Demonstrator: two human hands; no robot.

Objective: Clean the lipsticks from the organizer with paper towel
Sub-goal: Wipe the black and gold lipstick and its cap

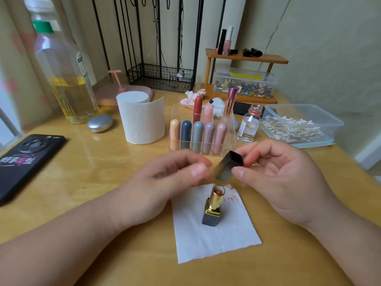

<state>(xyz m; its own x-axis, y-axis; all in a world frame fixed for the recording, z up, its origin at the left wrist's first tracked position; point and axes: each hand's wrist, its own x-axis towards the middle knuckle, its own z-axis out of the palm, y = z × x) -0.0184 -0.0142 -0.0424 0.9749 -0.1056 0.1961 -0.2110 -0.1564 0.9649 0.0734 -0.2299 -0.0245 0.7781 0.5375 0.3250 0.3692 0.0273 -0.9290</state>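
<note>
— How far along?
— Partway, seemingly. Uncapped lipstick (213, 207) upright on red-smeared paper towel (216, 242), lower centre; black cap (229, 167) pinched by right hand (284, 182); left hand (160, 186) blurred, grip unclear.
— Remaining?
— Recapping; likely other lipsticks (198, 136) in organizer (232, 137), mid-frame.

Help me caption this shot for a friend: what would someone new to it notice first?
An open lipstick with a gold tube stands upright on a red-smeared paper towel at the centre front of the table. Just above it the right hand pinches a black cap. Behind, a clear organizer holds a row of pastel lipsticks.
</note>
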